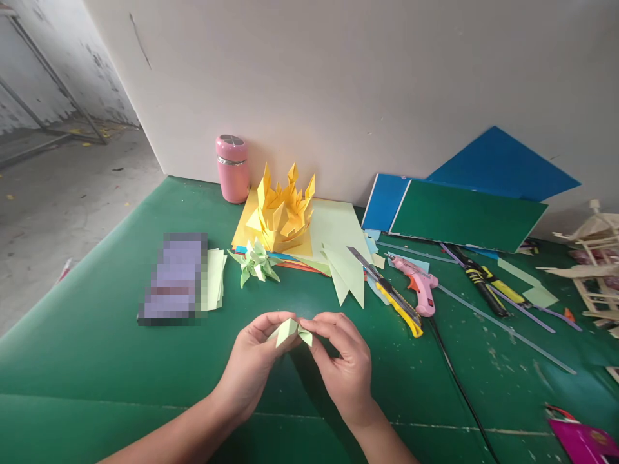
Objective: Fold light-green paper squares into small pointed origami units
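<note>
Between my two hands is a small folded piece of pale green paper (pixel 287 332), held just above the green table. My left hand (pixel 255 357) is closed on its left side, thumb in front and fingers behind. The fingertips of my right hand (pixel 342 351) pinch its right end, where a small flap sticks out. Part of the paper is hidden by the fingers. Beyond my hands sits a pale green folded paper flower (pixel 256 262). Behind that, a yellow folded paper crown-like piece (pixel 283 216) rests on sheets of coloured paper (pixel 336 225).
A yellow utility knife (pixel 394 299) and a pink glue gun (pixel 418 283) with a black cord lie to the right, near pliers (pixel 478 283) and glue sticks (pixel 507 328). A blurred-out flat object (pixel 176 277) and paper slips (pixel 214 280) lie left. A pink flask (pixel 233 171) stands behind.
</note>
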Demonstrator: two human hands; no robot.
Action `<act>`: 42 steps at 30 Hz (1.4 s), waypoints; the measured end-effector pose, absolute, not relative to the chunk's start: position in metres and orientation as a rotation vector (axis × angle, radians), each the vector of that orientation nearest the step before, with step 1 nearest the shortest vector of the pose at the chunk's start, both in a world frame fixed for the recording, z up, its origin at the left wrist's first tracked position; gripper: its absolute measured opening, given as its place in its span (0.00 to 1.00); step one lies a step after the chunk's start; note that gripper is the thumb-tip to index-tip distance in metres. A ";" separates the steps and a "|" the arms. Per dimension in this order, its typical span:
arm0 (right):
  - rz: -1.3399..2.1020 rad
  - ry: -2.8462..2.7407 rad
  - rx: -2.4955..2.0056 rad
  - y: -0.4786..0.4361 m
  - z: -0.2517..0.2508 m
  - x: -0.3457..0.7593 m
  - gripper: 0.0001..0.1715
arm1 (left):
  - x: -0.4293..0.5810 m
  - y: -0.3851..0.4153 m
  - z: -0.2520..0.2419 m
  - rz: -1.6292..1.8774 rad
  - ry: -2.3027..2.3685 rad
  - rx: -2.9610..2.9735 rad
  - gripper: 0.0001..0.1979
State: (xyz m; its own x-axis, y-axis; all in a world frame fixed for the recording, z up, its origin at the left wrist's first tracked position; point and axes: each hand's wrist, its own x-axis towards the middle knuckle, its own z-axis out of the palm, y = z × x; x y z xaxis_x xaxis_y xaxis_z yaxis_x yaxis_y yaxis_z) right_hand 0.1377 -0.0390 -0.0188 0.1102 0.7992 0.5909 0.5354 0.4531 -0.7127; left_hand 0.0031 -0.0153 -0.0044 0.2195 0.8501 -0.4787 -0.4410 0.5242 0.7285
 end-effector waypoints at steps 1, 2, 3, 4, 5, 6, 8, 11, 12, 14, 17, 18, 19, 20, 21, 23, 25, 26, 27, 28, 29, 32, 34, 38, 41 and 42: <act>0.308 -1.541 -1.212 -0.039 -0.019 0.138 0.12 | 0.003 -0.016 -0.005 0.949 0.976 0.516 0.16; 0.328 -1.528 -1.217 -0.039 -0.020 0.138 0.12 | 0.003 -0.016 -0.005 0.956 0.969 0.536 0.15; 0.350 -1.514 -1.222 -0.039 -0.020 0.138 0.12 | 0.003 -0.017 -0.005 0.962 0.967 0.553 0.14; 0.377 -1.500 -1.230 -0.039 -0.020 0.138 0.11 | 0.003 -0.017 -0.005 0.963 0.967 0.567 0.14; 0.410 -1.486 -1.236 -0.039 -0.020 0.138 0.10 | 0.002 -0.018 -0.005 0.961 0.968 0.575 0.14; 0.450 -1.471 -1.238 -0.039 -0.019 0.138 0.09 | 0.002 -0.018 -0.005 0.956 0.964 0.581 0.14; 0.539 -1.432 -1.231 -0.039 -0.018 0.137 0.07 | 0.002 -0.018 -0.004 0.943 0.948 0.589 0.14; 0.652 -1.382 -1.214 -0.039 -0.016 0.137 0.04 | 0.002 -0.018 -0.003 0.930 0.927 0.597 0.14; 0.679 -1.371 -1.212 -0.039 -0.015 0.137 0.04 | 0.002 -0.018 -0.002 0.922 0.925 0.597 0.14; 0.723 -1.351 -1.206 -0.039 -0.015 0.136 0.04 | 0.002 -0.017 -0.001 0.909 0.927 0.600 0.14; 0.791 -1.308 -1.175 -0.039 -0.016 0.136 0.06 | 0.003 -0.018 -0.001 0.900 0.940 0.627 0.14; 0.818 -1.292 -1.164 -0.039 -0.016 0.137 0.06 | 0.003 -0.018 -0.002 0.899 0.943 0.642 0.14; 0.846 -1.279 -1.155 -0.038 -0.016 0.137 0.07 | 0.003 -0.018 -0.002 0.899 0.946 0.658 0.14; 0.871 -1.267 -1.149 -0.038 -0.017 0.137 0.08 | 0.003 -0.018 -0.003 0.898 0.948 0.673 0.13; 0.892 -1.257 -1.147 -0.038 -0.017 0.137 0.09 | 0.002 -0.018 -0.004 0.896 0.948 0.685 0.13; 0.921 -1.241 -1.147 -0.038 -0.018 0.137 0.10 | 0.002 -0.019 -0.005 0.890 0.949 0.700 0.13; 0.937 -1.229 -1.148 -0.039 -0.019 0.136 0.11 | 0.002 -0.019 -0.005 0.881 0.951 0.702 0.13; 0.941 -1.225 -1.149 -0.039 -0.020 0.136 0.12 | 0.001 -0.019 -0.005 0.877 0.952 0.701 0.14; 0.941 -1.221 -1.153 -0.039 -0.020 0.135 0.12 | 0.001 -0.019 -0.005 0.874 0.953 0.700 0.14; 0.937 -1.218 -1.159 -0.039 -0.021 0.135 0.12 | 0.001 -0.019 -0.005 0.871 0.954 0.701 0.14; 0.931 -1.217 -1.169 -0.039 -0.022 0.134 0.13 | 0.001 -0.019 -0.004 0.868 0.956 0.705 0.14; 0.928 -1.221 -1.197 -0.039 -0.022 0.133 0.13 | 0.003 -0.019 -0.004 0.858 0.969 0.709 0.15; 0.955 -1.221 -1.204 -0.039 -0.021 0.133 0.13 | 0.004 -0.019 -0.004 0.858 0.972 0.695 0.15; 1.042 -1.191 -1.184 -0.038 -0.019 0.134 0.12 | 0.006 -0.019 -0.003 0.870 0.967 0.702 0.15; 1.063 -1.169 -1.197 -0.038 -0.019 0.133 0.09 | 0.006 -0.018 -0.003 0.877 0.997 0.730 0.15; 1.058 -1.166 -1.214 -0.038 -0.019 0.133 0.09 | 0.005 -0.018 -0.003 0.881 1.015 0.743 0.16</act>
State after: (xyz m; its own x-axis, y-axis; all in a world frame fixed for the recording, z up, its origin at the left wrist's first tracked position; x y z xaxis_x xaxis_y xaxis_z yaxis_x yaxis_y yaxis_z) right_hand 0.1329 -0.0383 -0.0189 0.1189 0.9897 0.0796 0.0166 0.0782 -0.9968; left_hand 0.0054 -0.0178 -0.0027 0.2611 0.8818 -0.3929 -0.2644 0.4567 0.8494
